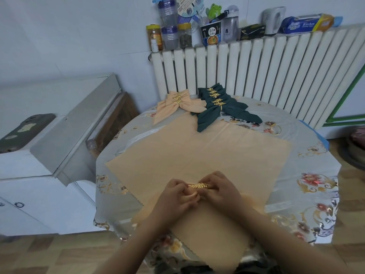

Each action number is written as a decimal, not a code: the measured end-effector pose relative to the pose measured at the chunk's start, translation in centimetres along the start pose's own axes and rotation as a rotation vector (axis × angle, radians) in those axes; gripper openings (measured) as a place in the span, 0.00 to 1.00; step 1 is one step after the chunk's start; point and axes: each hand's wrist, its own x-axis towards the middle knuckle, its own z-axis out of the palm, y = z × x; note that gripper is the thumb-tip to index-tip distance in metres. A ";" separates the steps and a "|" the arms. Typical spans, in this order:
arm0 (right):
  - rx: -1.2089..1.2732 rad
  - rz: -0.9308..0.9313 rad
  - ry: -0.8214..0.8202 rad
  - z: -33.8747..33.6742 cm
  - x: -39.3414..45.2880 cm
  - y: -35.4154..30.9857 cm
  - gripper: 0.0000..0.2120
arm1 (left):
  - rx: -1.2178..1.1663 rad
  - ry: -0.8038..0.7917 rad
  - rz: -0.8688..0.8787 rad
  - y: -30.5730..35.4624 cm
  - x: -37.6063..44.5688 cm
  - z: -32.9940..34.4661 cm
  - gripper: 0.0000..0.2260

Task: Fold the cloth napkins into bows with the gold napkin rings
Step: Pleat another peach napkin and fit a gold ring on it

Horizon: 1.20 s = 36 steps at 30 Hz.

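A peach napkin (pixel 199 230) lies gathered at the table's near edge, on top of flat peach napkins (pixel 197 153). My left hand (pixel 173 196) and my right hand (pixel 221 190) meet over its middle. Both pinch a gold leaf napkin ring (pixel 199 185) with bunched peach cloth between the fingers. At the far side lie finished peach bows (pixel 177 103) and dark green bows (pixel 219 107), each with gold rings. One loose gold ring (pixel 275 129) lies at the far right of the table.
The round table (pixel 308 194) has a floral cover. A white radiator (pixel 276 66) stands behind it, with jars, bottles and boxes on top. A white cabinet (pixel 49 145) stands to the left. Wooden floor shows around the table.
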 end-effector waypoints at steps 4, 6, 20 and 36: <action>-0.048 0.063 0.037 0.7 0.1 -0.4 0.08 | 0.080 0.107 0.069 -0.4 -0.8 0.9 0.11; -0.058 0.069 0.039 0.8 0.0 -0.5 0.09 | 0.129 0.103 0.137 -0.5 -1.0 0.9 0.10; -0.037 0.233 0.058 -2.2 -1.6 0.5 0.08 | 0.185 -0.252 -0.491 2.2 1.3 -2.9 0.20; 0.077 0.346 0.144 -4.2 2.2 -2.2 0.17 | -0.381 -0.043 -0.252 4.4 1.7 -2.9 0.24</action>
